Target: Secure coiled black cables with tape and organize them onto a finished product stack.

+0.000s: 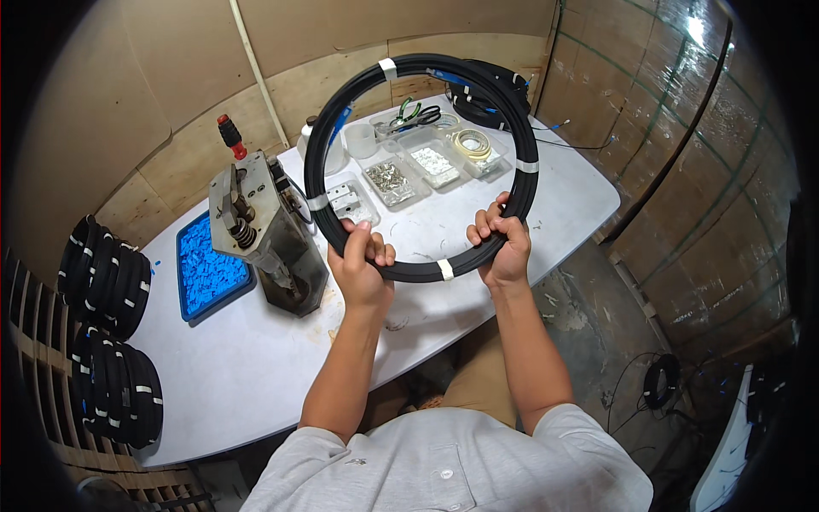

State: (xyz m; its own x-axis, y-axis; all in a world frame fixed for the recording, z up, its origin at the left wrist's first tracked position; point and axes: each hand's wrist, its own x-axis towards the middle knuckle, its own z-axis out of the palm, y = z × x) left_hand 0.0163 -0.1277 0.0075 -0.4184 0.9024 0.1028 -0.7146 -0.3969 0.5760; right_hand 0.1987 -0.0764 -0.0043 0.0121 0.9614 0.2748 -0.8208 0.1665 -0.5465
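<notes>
A large coil of black cable (526, 183) is held up over the white table, its ring facing me. White tape bands it at several places, and blue connectors (339, 122) show at its upper left and upper right inner edge. My left hand (363, 256) is closed round the lower left of the coil. On the lower right, my right hand (504, 243) grips it the same way, fingers curled over the ring. Through the ring I see a clear tray of small metal parts (392, 182) and a tray of small white pieces (436, 166).
A metal hand press (271, 230) with a red-handled screwdriver (230, 134) stands left of the coil, beside a blue tray (193, 317) of small blue parts. Stacked black coils (119, 384) line the left edge; more coils (488, 94) lie at the back. Scissors (415, 119) and tape rolls (472, 144) are behind the ring.
</notes>
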